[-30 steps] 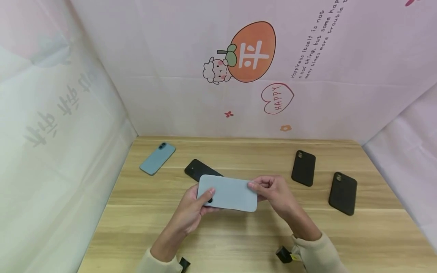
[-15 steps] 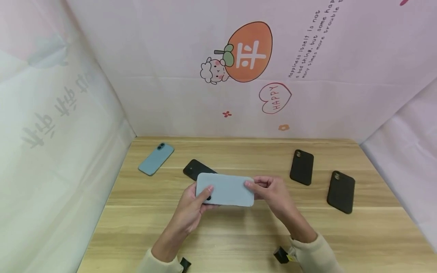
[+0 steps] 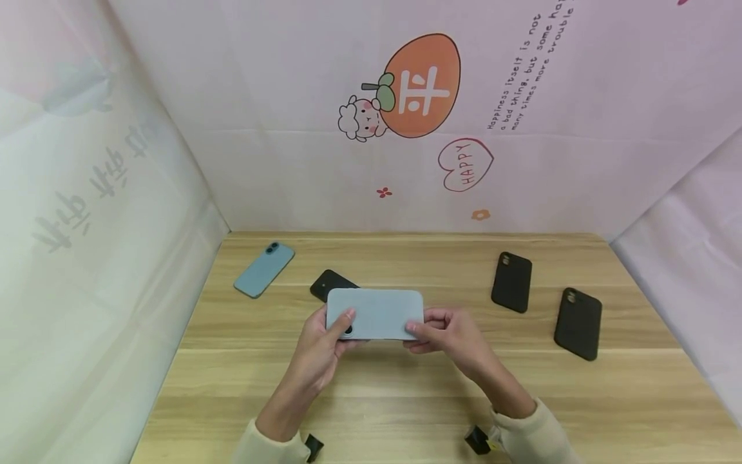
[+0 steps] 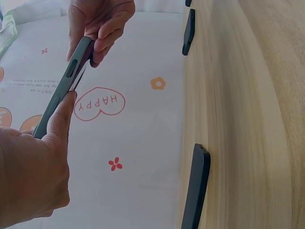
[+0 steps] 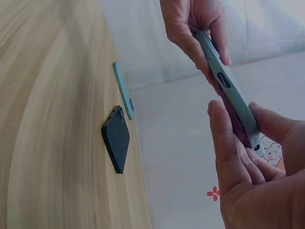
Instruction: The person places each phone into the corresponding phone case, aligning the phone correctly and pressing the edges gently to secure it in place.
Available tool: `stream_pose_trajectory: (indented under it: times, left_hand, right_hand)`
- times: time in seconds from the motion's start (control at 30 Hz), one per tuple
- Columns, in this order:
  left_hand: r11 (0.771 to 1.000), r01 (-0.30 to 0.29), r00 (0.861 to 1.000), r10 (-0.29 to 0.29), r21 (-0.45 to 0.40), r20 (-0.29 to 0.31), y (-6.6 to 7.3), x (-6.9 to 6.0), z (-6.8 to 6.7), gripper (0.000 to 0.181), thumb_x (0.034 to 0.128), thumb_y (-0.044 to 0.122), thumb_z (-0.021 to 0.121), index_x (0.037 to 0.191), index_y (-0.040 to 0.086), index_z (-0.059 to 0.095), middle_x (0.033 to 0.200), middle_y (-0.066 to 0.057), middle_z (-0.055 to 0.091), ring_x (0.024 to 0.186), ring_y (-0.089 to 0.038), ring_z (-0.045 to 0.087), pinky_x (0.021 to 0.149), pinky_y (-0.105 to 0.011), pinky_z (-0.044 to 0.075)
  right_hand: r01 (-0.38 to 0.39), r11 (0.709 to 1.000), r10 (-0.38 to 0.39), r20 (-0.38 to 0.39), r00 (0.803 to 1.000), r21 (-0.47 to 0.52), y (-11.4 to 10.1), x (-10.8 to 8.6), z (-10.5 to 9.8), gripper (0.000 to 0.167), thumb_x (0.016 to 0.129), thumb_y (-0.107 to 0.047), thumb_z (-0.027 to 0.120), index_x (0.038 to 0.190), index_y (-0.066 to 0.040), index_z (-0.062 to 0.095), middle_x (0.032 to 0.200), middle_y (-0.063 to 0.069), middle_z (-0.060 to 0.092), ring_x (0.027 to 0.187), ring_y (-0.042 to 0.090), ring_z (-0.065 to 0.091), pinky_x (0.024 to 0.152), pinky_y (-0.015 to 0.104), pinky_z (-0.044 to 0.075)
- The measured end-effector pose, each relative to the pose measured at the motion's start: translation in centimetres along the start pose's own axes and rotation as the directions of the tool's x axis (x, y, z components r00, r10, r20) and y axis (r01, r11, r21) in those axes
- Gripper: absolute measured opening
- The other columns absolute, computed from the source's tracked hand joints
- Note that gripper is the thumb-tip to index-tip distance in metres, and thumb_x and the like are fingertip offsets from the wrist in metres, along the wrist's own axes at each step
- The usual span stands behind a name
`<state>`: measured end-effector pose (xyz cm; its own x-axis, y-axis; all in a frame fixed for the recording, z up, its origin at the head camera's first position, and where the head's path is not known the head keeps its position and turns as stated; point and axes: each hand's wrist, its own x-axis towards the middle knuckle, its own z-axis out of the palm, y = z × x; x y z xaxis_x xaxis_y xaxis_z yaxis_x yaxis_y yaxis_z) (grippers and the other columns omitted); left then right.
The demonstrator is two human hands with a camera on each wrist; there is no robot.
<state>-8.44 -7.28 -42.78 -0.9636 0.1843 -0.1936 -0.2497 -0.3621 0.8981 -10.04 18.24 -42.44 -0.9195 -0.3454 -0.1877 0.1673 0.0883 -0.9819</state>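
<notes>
A pale blue case [image 3: 379,312] is held level in both hands, its outer back up in the head view. The left hand [image 3: 315,351] grips its left end, thumb beside the camera opening. At the lower right corner, the right hand [image 3: 464,341] pinches it between thumb and fingers. In the left wrist view the case [image 4: 59,90] is seen edge-on, with a thin gap between it and a dark layer beneath. The right wrist view shows side cutouts in the case [image 5: 242,102] and a dark purplish layer [image 5: 233,119] against its underside.
A blue phone [image 3: 264,270] lies at the back left of the wooden table [image 3: 382,399]. A black phone [image 3: 330,283] is partly hidden behind the held case. Two black cases [image 3: 512,282] [image 3: 578,324] lie on the right. Printed cloth walls surround the table.
The held case has moved slightly up and left in the head view and lies more level. The right thumb has shifted from its upper right part to the lower right corner.
</notes>
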Motion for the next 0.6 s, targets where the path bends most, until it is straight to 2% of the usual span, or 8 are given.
stream_pose_trajectory:
  times: [0.23,0.6]
  left_hand:
    - [0.999,0.009,1.000,-0.010,-0.031,-0.013,-0.13,0.07,-0.06,0.042,0.1132,0.009,0.048,0.153,-0.004,0.039,0.148,-0.028,0.048,0.130,-0.036,0.061,0.102,-0.046,0.056]
    - [0.997,0.009,1.000,-0.010,-0.073,-0.007,-0.27,0.30,-0.15,0.041,0.1140,0.010,0.046,0.152,-0.003,0.040,0.147,-0.028,0.050,0.128,-0.035,0.064,0.100,-0.046,0.057]
  right_hand:
    - [0.009,1.000,-0.008,0.059,0.998,-0.011,0.23,0.02,0.08,0.037,0.099,-0.011,0.076,0.115,0.021,0.066,0.100,0.030,0.077,0.090,0.038,0.079,0.082,0.055,0.062]
    - [0.028,0.999,-0.029,0.048,0.998,0.024,0.38,0.12,0.16,0.035,0.101,-0.006,0.072,0.118,0.024,0.063,0.100,0.031,0.076,0.085,0.024,0.080,0.081,0.050,0.064]
